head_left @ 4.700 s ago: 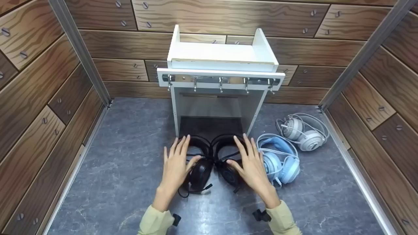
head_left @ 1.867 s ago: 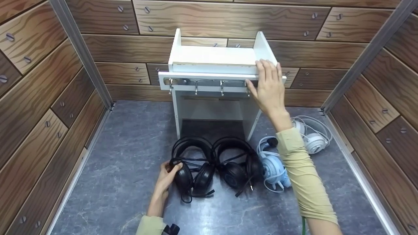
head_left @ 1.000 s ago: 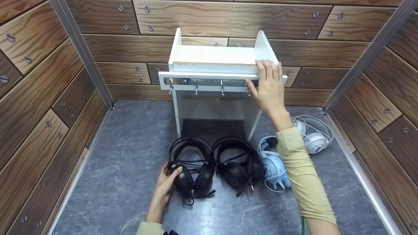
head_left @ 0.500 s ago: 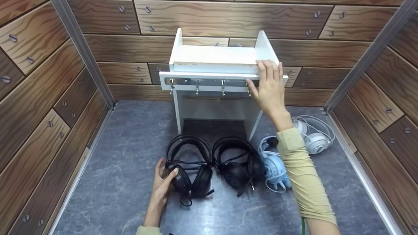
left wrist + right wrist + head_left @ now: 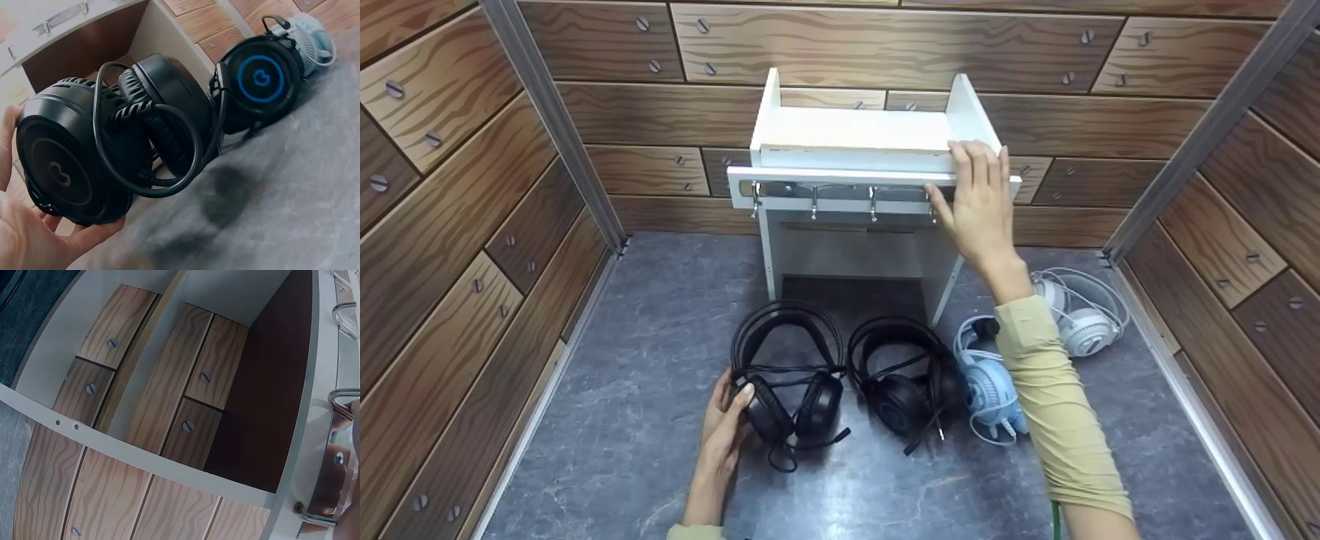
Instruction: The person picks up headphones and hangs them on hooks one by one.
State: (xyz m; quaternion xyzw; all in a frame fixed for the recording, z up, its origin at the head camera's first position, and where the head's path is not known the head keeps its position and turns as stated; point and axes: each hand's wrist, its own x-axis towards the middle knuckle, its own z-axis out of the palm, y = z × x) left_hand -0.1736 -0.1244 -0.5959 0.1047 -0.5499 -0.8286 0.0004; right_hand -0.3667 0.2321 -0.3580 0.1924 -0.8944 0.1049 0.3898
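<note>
My left hand (image 5: 724,420) grips the outer ear cup of the left black headset (image 5: 819,405), thumb across the cup. In the left wrist view this black headset (image 5: 62,163) shows its two ear cups and a looped cable, with a dark shadow on the floor below. My right hand (image 5: 979,206) rests on the right end of the white hook rail (image 5: 840,202), fingers stretched over the shelf's front edge and thumb by a metal hook. Only an edge of this right hand (image 5: 355,455) shows in the right wrist view. Another black headset (image 5: 900,405) lies just to the right.
A white shelf unit (image 5: 855,127) stands against the wood-patterned back wall. A light blue headset (image 5: 990,390) lies right of the black ones, partly behind the right sleeve. A white headset (image 5: 1087,330) lies near the right wall. The floor is grey marbled (image 5: 607,420).
Both hands were over the black headsets; the right one then went up to the hook rail and stayed. My left hand took the left black headset and shifted it left, away from the other.
</note>
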